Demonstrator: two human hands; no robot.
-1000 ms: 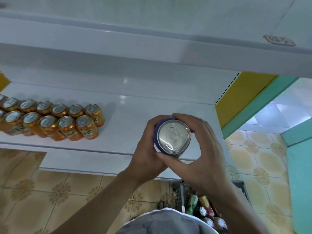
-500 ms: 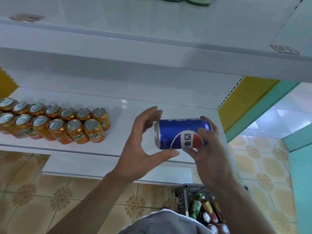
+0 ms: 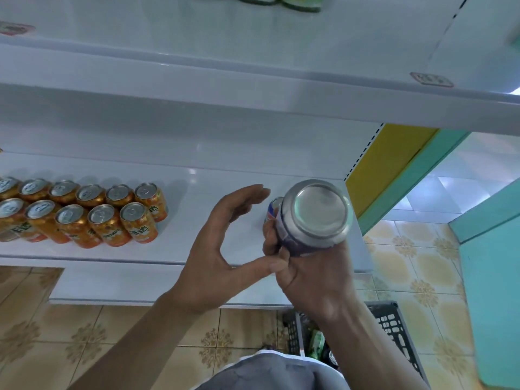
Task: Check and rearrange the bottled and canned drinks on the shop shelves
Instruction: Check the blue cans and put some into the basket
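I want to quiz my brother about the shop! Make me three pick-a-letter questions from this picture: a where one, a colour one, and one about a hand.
1. Where are the orange cans? A on the shelf; B in a fridge; C on a chair.
2. What colour is the side of the held can? A green; B blue; C yellow.
3. The left hand is: A a fist; B gripping the can; C open.
Answers: A, they stand in rows there; B, blue shows beside the right hand; C, it is spread and holds nothing.
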